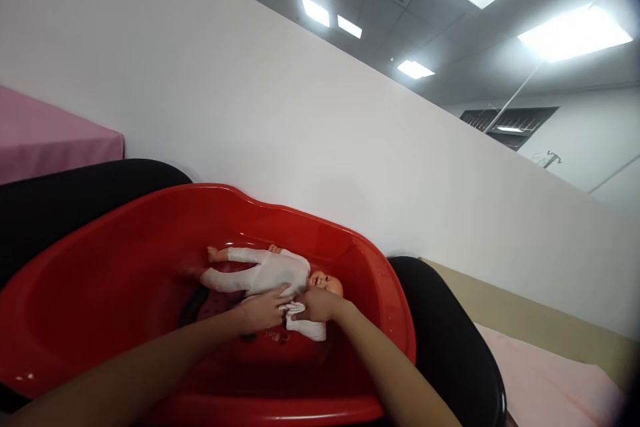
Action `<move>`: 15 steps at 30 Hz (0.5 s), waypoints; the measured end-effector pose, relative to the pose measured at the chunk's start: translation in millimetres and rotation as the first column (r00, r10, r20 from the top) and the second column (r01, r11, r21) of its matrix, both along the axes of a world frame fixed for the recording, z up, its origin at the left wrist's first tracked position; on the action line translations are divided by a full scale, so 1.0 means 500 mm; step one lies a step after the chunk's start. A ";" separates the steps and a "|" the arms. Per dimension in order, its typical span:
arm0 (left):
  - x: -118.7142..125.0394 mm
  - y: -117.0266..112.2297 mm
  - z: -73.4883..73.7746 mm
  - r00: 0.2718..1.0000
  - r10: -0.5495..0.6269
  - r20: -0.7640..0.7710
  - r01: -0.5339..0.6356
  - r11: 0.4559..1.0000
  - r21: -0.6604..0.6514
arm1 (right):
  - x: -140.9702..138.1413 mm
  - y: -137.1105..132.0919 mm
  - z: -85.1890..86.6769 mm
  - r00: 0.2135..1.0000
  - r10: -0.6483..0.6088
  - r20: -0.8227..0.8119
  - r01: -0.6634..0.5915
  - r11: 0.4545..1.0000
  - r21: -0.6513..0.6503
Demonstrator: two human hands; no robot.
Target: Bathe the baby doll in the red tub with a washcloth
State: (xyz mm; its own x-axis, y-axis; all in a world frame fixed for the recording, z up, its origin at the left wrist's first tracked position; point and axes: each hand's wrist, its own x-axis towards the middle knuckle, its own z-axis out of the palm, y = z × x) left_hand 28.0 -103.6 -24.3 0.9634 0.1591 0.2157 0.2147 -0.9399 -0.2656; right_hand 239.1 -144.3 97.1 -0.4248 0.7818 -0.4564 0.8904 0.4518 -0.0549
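A baby doll [280, 273] with a white cloth body lies on its back in a red baby bathtub [120, 247], head to the right and bare feet to the left. My left hand [264, 310] rests on the doll's near side, fingers against its chest and upper arm. Close to the doll's neck, my right hand [316, 305] is closed on a white cloth [307, 328], which hangs below the fingers. Whether this cloth is separate or part of the doll's sleeve I cannot tell. Both hands hide the doll's near arm, and the right covers part of its face.
Black chair-like surfaces flank the tub on the left [75, 197] and right [440, 327]. Behind it rises a white partition [280, 113]. A pink-covered surface [55, 140] stands at far left, a pale pink sheet [545, 373] at lower right.
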 end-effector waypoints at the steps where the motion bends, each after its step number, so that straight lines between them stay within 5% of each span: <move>1: -0.003 0.012 -0.007 0.999 -0.028 0.023 0.028 1.000 0.006 | 0.004 0.003 -0.006 1.000 0.025 -0.011 -0.025 1.000 0.007; 6: -0.018 0.044 -0.016 0.990 0.023 0.142 -0.010 0.996 -0.092 | 0.011 0.000 -0.035 0.991 0.129 -0.024 -0.130 0.991 -0.015; 10: -0.020 0.053 0.008 0.973 0.125 0.196 -0.085 0.976 -0.199 | -0.013 -0.023 -0.065 0.937 0.348 0.009 -0.347 0.933 0.097; 12: -0.019 0.059 0.028 0.964 0.171 0.203 -0.140 0.977 -0.161 | -0.033 -0.037 -0.089 0.855 0.514 0.069 -0.517 0.836 0.182; 15: -0.016 0.068 0.055 0.948 0.236 0.214 -0.229 0.972 -0.058 | -0.072 -0.039 -0.135 0.618 0.774 0.137 -0.782 0.588 0.207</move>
State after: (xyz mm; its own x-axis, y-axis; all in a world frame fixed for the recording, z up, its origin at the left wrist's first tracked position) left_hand 20.0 -69.5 3.0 0.8288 0.3834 0.4075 0.4778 -0.8640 -0.1588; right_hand 203.3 -163.6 29.5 -0.9103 0.2385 -0.3385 0.1932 0.9676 0.1623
